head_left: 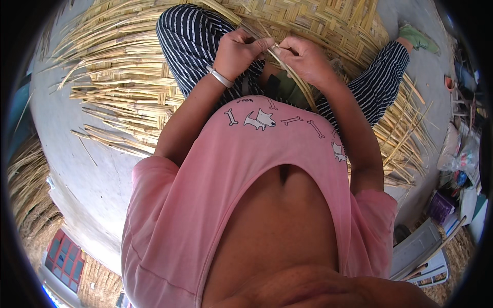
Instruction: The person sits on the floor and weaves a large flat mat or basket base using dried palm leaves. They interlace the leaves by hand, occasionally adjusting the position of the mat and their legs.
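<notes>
Reed strips [301, 83] slant upper-left to lower-right, pinched by left hand [239, 51] and right hand [309, 61]

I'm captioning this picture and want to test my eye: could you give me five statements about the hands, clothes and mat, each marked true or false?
1. The left hand and the right hand both hold pale plant strips. True.
2. The silver wristband is on the right arm. False: the silver wristband is on the left arm.
3. A woven mat lies partly beneath the trousers. True.
4. The trousers are plain red. False: the trousers are dark with pale stripes.
5. The pink top has bones printed on it. True.
</notes>
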The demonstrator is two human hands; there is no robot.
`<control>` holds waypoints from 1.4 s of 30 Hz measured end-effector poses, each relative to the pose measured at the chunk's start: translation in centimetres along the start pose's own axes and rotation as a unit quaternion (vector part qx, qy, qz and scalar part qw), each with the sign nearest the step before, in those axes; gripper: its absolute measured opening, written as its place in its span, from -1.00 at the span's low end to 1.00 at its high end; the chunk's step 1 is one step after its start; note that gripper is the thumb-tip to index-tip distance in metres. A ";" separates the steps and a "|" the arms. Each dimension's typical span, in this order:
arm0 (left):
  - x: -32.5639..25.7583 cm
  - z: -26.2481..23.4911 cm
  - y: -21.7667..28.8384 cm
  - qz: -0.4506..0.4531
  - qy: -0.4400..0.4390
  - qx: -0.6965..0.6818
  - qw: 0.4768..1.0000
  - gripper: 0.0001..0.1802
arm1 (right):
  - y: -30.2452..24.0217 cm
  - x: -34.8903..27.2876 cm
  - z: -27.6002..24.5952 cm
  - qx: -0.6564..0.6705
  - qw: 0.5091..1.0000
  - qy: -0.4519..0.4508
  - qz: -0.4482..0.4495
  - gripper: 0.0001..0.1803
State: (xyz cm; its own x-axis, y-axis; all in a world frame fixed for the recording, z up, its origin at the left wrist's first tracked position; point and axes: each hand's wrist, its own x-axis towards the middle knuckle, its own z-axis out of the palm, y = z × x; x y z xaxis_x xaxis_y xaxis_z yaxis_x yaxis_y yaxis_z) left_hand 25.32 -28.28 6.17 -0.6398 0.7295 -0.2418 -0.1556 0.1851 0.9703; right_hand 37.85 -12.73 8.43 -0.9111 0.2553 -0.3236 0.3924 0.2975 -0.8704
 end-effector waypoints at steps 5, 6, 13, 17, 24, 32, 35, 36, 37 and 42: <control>0.9 -1.4 0.0 0.019 0.029 -0.049 0.998 -0.80 | -1.0 -0.5 -0.1 -0.046 0.999 -0.003 0.011 -0.75; 0.9 -1.4 -0.4 0.055 0.036 -0.009 0.998 -0.80 | -0.9 -0.6 0.1 -0.045 0.999 0.001 0.003 -0.75; 2.2 -3.5 0.2 0.063 0.055 -0.049 0.995 -0.76 | -0.8 -1.0 0.2 -0.038 0.999 -0.006 0.006 -0.76; 2.5 -4.5 1.0 0.096 0.066 0.059 0.991 -0.73 | -1.5 -1.1 -0.1 -0.041 0.999 -0.003 0.022 -0.77; 3.2 -7.4 2.7 0.106 0.091 0.173 0.975 -0.82 | -2.5 -2.0 -0.5 0.009 0.998 -0.036 0.047 -0.75; 5.2 -11.0 2.2 0.086 0.175 0.102 0.976 -0.85 | -2.5 -1.8 -0.9 0.030 0.998 -0.040 0.034 -0.77; 5.5 -10.3 1.9 0.048 0.207 0.038 0.976 -0.77 | -1.9 -1.5 -0.8 0.000 0.999 -0.043 0.003 -0.74; 5.4 -10.0 2.3 0.025 0.213 -0.060 0.975 -0.73 | -1.7 -1.3 -0.8 0.008 0.999 -0.049 0.002 -0.74; 5.2 -9.6 2.9 0.001 0.217 -0.157 0.963 -0.69 | -1.6 -1.0 -0.8 0.015 0.998 -0.055 0.000 -0.74; 3.1 -6.7 1.9 -0.006 0.004 -0.342 0.940 -0.52 | -2.8 -1.4 -0.9 0.060 0.997 -0.049 0.006 -0.75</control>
State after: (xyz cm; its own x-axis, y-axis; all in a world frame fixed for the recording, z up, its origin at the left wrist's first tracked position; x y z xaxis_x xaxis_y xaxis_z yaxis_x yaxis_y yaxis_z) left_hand 18.01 -30.05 7.28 -0.6402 0.7249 -0.2543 -0.6081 -0.2759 0.7444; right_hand 38.19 -13.11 11.63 -0.9165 0.1662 -0.3639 0.3911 0.1810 -0.9024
